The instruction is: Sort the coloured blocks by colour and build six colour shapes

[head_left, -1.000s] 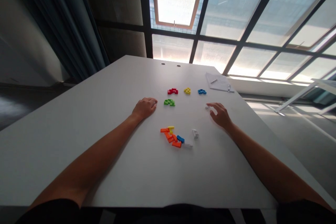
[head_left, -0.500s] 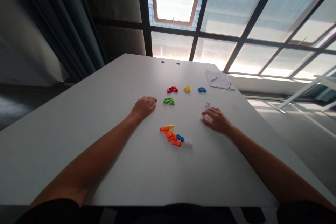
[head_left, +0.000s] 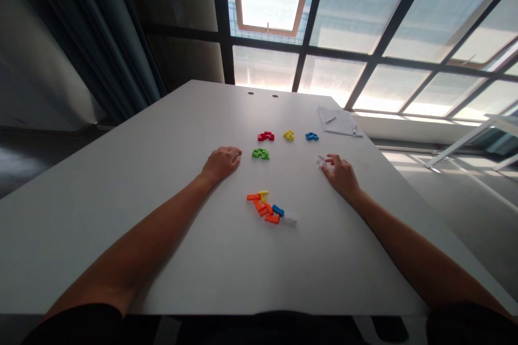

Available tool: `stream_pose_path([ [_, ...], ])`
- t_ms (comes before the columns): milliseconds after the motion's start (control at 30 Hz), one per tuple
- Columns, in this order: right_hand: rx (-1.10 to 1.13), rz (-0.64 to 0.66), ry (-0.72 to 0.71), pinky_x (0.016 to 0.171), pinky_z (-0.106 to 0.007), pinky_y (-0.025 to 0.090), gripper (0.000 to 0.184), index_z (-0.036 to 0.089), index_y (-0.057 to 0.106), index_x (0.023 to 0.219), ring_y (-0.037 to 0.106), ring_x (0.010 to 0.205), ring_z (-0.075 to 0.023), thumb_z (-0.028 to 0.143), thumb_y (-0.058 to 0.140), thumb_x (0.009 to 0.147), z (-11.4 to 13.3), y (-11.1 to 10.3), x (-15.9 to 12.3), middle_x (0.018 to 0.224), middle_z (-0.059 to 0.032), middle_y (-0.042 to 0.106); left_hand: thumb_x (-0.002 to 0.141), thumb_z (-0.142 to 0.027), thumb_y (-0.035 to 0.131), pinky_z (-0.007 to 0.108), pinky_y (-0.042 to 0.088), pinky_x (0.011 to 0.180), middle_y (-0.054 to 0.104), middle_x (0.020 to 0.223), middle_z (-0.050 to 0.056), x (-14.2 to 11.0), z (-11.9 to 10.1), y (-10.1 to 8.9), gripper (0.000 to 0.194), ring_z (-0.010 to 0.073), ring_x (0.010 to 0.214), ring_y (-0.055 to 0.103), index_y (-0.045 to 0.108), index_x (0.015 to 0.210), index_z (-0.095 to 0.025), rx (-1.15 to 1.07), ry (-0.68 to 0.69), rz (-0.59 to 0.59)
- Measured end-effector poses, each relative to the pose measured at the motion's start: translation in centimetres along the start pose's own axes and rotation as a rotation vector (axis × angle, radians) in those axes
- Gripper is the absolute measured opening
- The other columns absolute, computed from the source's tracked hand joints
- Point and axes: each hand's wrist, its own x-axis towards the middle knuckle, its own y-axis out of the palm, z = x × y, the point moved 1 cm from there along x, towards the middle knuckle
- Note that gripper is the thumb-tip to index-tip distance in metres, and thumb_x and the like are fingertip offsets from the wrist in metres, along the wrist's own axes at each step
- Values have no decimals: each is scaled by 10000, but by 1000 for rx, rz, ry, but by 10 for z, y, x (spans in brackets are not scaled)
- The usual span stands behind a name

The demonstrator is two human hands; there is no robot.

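My right hand (head_left: 341, 175) is at the right of the pieces, its thumb and forefinger around a clear plastic block (head_left: 322, 164). Another clear piece seems to lie against it, but the two are hard to tell apart. My left hand (head_left: 222, 163) rests on the table with curled fingers; a pale bit shows at the fingertips, too small to name. Beside it sits a cluster of green blocks (head_left: 260, 154). Closer to me lies a loose pile of orange blocks (head_left: 260, 207), with a yellow block (head_left: 263, 194), a blue block (head_left: 278, 210) and a clear block (head_left: 290, 221).
Farther back on the white table (head_left: 194, 259) stand clusters of red blocks (head_left: 266, 136), yellow blocks (head_left: 288, 135) and blue blocks (head_left: 312, 136). Paper sheets (head_left: 342, 124) with a pen (head_left: 331, 119) lie at the right edge. Two round holes are near the far edge.
My right hand has moved forward and right, bringing the clear block to the other clear piece. My left hand and the coloured blocks stay where they were.
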Motion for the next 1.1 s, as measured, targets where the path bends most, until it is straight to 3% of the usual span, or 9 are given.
stream_pose_path([
  [133,59,-27,7,976,-571,616,355,195,675,1324,778,960,-367,440,587,1083,-6,7,7,1199,-202,833,1061,-311,551,480,561,1175,805,1435,100,0,0,0,369,328,1313,722,810,1316,-249,-5,1,1],
  [267,99,-71,19,929,-520,620,355,191,721,1241,744,907,-342,482,586,1089,-7,6,14,1051,-177,802,1059,-317,550,488,564,1166,809,1421,106,0,0,0,368,334,1298,725,814,1308,-252,1,-1,-7],
  [433,138,-76,-37,996,-535,601,304,205,755,1143,743,950,-344,444,575,1093,17,-9,13,947,-137,790,1059,-313,544,482,566,1161,811,1416,104,1,0,0,367,336,1305,725,814,1299,-252,15,3,-9],
  [500,259,33,-176,971,-504,615,277,217,765,1121,751,914,-312,442,604,1098,43,-19,6,930,-113,791,1061,-312,542,482,567,1159,810,1420,103,1,0,0,368,337,1303,725,811,1303,-244,14,3,-3],
  [600,512,382,-419,828,-372,629,234,237,774,1136,746,851,-230,444,669,1114,94,-35,-14,1014,-88,802,1062,-311,547,479,566,1159,808,1428,102,1,0,0,369,335,1301,726,809,1312,-241,14,3,6],
  [667,607,558,-542,864,-349,630,243,240,785,1121,757,919,-223,478,761,1079,125,-45,-28,1058,-88,800,1065,-313,548,470,564,1161,808,1431,98,1,0,-1,368,329,1301,726,809,1316,-247,18,0,9],
  [767,641,709,-618,845,-315,621,158,246,801,1098,751,906,-201,399,789,1064,149,-53,-38,1052,-71,793,1068,-318,542,466,564,1161,805,1438,94,0,0,-1,371,328,1306,723,806,1319,-247,23,-1,6],
  [900,559,652,-499,767,-289,606,135,234,821,1069,747,827,-185,322,718,1078,124,-48,-25,1024,-73,804,1068,-322,533,481,567,1160,811,1418,100,0,2,-1,375,336,1300,724,805,1316,-246,18,6,3],
  [1100,282,321,-274,768,-343,603,256,228,820,966,734,740,-221,339,624,1088,54,-29,-1,864,-73,798,1053,-325,552,475,569,1163,814,1408,99,0,3,0,374,334,1304,724,815,1311,-264,7,-3,-6],
])
